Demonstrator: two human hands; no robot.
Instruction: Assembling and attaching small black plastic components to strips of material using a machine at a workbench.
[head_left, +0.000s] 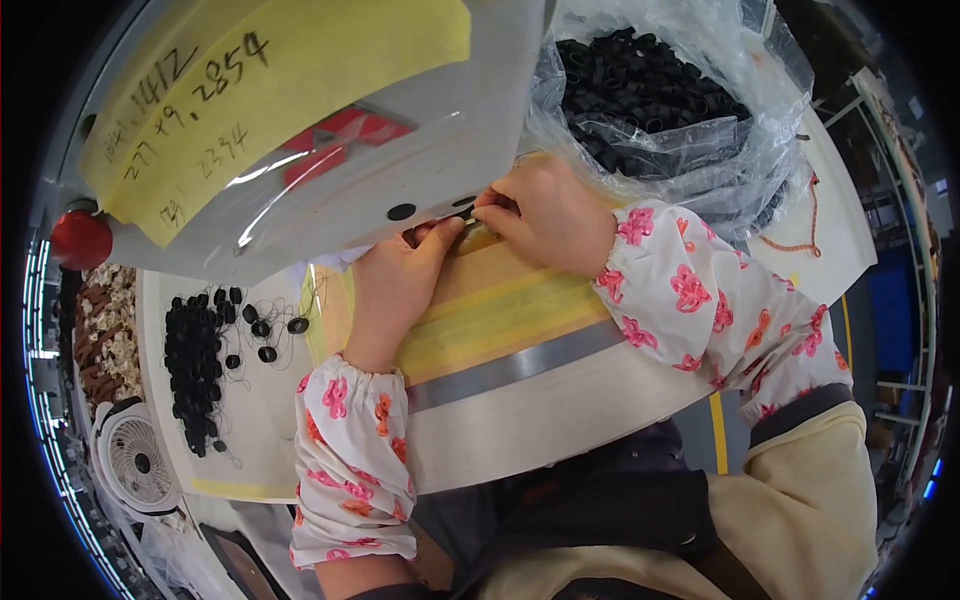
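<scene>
Black small part (466,212) pinched between both hands' fingers (455,226), orientation unclear.

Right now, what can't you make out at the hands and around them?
Head view only:
- Small dark part between left hand and right hand: mostly covered by fingertips, too small to identify.
- Machine housing hides the work point behind it.
- Clear bag of black rings: glare blurs contents.

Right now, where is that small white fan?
In the head view, the white fan sits at the lower left, below the pile of black rings and left of the left hand's flowered sleeve.
</scene>
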